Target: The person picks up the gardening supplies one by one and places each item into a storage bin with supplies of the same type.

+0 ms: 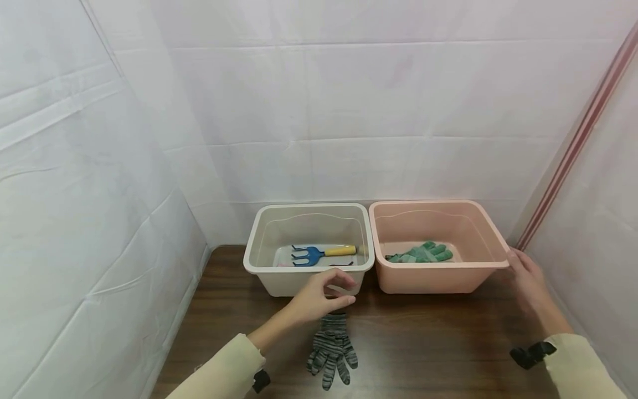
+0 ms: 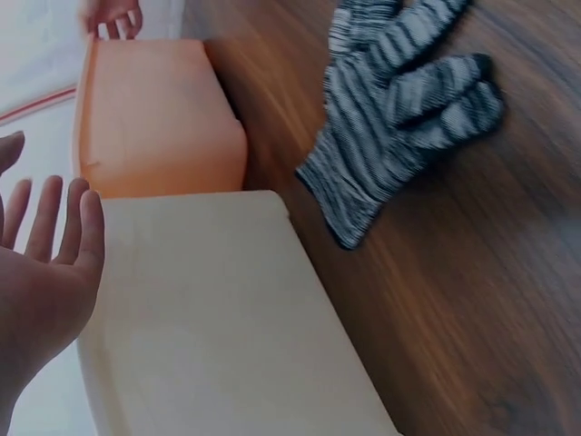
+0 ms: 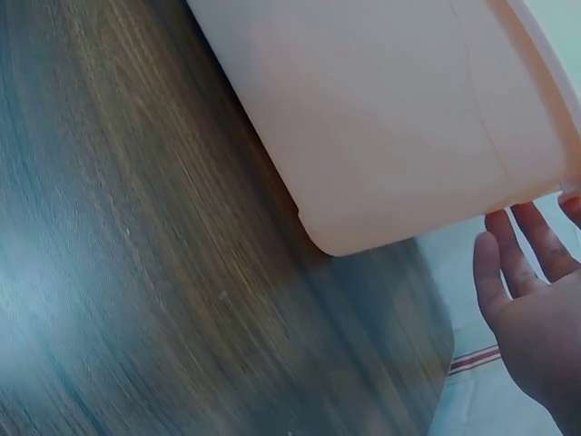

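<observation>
My left hand (image 1: 326,293) hovers just in front of the off-white bin (image 1: 309,270), its fingers loosely bent and nothing between them and the thumb. Inside that bin lies a hand fork (image 1: 314,255) with blue tines and a yellow handle. Below the left hand, a black-and-grey knit glove (image 1: 332,349) lies flat on the table, fingers toward me. My right hand (image 1: 528,274) is at the right end of the pink bin (image 1: 443,265), fingertips at its rim. In the right wrist view its fingers (image 3: 513,263) are fairly straight along the bin's end. Green gloves (image 1: 423,253) lie in the pink bin.
Both bins stand side by side at the back of the dark wooden table (image 1: 399,343), close to a white fabric wall (image 1: 349,111). More white sheeting encloses the left and right sides. A red stripe (image 1: 573,149) runs down the right corner.
</observation>
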Tool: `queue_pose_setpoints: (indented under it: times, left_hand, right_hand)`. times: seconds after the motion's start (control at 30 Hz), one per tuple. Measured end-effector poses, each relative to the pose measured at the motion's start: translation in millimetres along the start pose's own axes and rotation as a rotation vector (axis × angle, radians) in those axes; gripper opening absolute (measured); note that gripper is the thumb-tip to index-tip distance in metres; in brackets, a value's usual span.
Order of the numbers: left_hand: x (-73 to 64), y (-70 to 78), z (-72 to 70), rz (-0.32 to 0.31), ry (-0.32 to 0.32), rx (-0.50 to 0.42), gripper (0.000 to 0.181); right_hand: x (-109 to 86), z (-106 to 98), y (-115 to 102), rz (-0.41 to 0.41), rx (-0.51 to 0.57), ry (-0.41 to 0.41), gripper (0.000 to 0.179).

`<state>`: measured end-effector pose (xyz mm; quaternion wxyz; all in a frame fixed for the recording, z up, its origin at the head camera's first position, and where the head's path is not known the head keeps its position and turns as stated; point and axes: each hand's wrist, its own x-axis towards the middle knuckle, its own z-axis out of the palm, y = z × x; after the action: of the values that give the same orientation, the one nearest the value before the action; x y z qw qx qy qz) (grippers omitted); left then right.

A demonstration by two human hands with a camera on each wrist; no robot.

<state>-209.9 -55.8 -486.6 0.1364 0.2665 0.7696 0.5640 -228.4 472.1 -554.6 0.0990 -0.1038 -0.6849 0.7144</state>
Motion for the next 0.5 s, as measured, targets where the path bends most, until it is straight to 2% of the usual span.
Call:
queue_pose_setpoints:
  times: [0.1, 0.2, 0.37, 0.5]
  left_hand:
    - [-6.4, -7.0, -5.2, -0.011, -0.005, 0.022, 0.033]
    - [-11.5, -15.2, -9.4, -0.013, -0.015, 0.051, 0.034]
    - [-19.4, -26.9, -14.5, -0.024, -0.037, 0.076, 0.037]
    - [-24.2, -33.1, -18.5, -0.026, -0.055, 0.088, 0.039]
  right_hand:
    - [1.8, -3, -3, -0.006, 0.039, -0.088, 0.054]
    - [3.3, -5, -6, 0.005, 0.038, -0.141, 0.049]
    - [6.8, -7, -11, 0.032, -0.087, -0.140, 0.062]
    - [7.9, -9, -15, 0.033, -0.113, -0.124, 0.057]
